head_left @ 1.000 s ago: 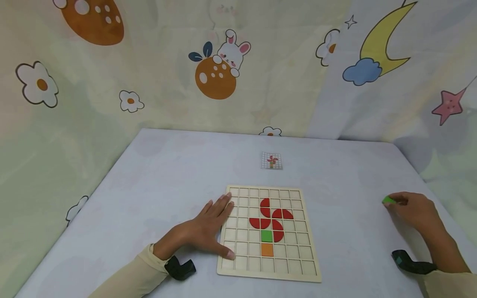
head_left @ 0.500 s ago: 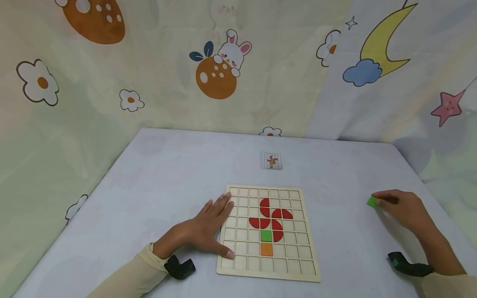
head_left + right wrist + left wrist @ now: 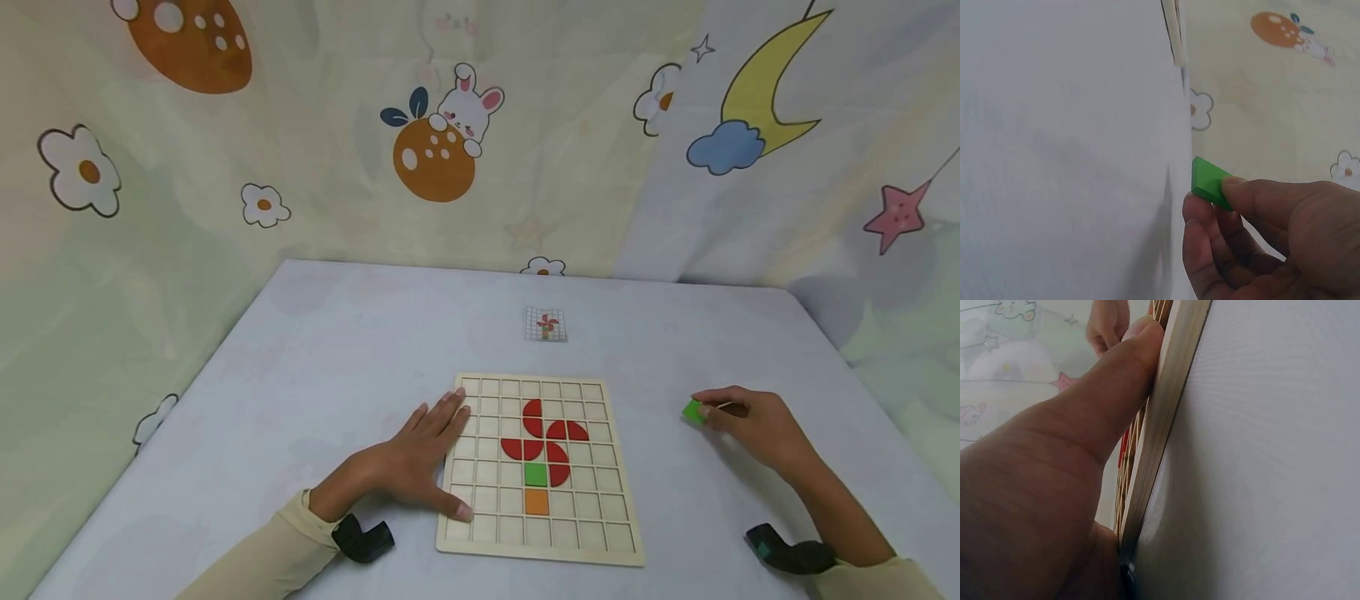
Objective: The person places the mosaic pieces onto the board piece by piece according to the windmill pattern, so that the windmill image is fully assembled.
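Observation:
A wooden grid board (image 3: 495, 529) lies on the table, bearing several red quarter-circle pieces (image 3: 577, 431) in a pinwheel shape. Below them sit a green square tile (image 3: 536, 475) and an orange square tile (image 3: 536, 502). My left hand (image 3: 412, 458) rests with spread fingers on the board's left edge; in the left wrist view its thumb (image 3: 1116, 375) presses on the rim. To the right of the board, my right hand (image 3: 757, 425) pinches a green tile (image 3: 1210, 181) between thumb and fingers, above the table. The fingers partly cover that tile.
A small pattern card (image 3: 546, 324) showing a pinwheel on a grid lies behind the board. The white-covered table (image 3: 360, 333) meets a cartoon-printed cloth (image 3: 330, 125) at its back. Black wrist straps (image 3: 362, 540) sit on both forearms.
My right hand has moved left across the table toward the board, carrying the green tile. The left hand and the board stay where they were.

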`<action>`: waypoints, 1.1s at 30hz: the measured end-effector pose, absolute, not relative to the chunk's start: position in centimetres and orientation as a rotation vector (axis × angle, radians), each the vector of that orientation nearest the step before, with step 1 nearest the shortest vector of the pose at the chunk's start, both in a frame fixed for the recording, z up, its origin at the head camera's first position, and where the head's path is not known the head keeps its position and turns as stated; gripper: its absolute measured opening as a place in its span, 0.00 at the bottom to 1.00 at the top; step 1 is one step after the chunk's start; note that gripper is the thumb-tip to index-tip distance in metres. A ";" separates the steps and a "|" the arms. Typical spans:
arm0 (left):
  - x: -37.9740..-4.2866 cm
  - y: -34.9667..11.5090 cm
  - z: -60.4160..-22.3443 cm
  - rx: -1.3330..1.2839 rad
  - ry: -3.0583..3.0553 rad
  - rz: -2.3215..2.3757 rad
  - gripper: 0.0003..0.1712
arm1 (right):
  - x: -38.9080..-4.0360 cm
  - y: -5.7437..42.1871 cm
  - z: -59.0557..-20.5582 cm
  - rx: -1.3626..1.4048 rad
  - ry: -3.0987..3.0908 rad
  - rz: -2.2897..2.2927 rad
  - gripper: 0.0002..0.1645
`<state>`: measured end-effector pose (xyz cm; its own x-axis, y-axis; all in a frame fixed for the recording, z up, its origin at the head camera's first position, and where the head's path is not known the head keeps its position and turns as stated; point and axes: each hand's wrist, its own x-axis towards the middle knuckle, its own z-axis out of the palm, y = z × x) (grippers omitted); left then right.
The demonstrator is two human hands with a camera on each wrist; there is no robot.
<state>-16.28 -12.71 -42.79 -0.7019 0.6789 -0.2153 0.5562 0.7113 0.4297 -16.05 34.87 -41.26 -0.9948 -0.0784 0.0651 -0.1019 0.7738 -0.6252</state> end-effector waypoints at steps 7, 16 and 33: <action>-16.3 -12.6 -42.9 0.942 2.560 0.471 0.74 | -15.5 30.9 -41.1 0.266 -2.917 1.057 0.13; -16.3 -12.6 -43.0 0.932 2.566 0.446 0.75 | -14.7 27.5 -41.0 0.396 -2.908 1.264 0.09; -16.3 -12.5 -42.9 0.938 2.563 0.461 0.76 | -11.9 21.6 -41.1 0.593 -2.942 1.520 0.07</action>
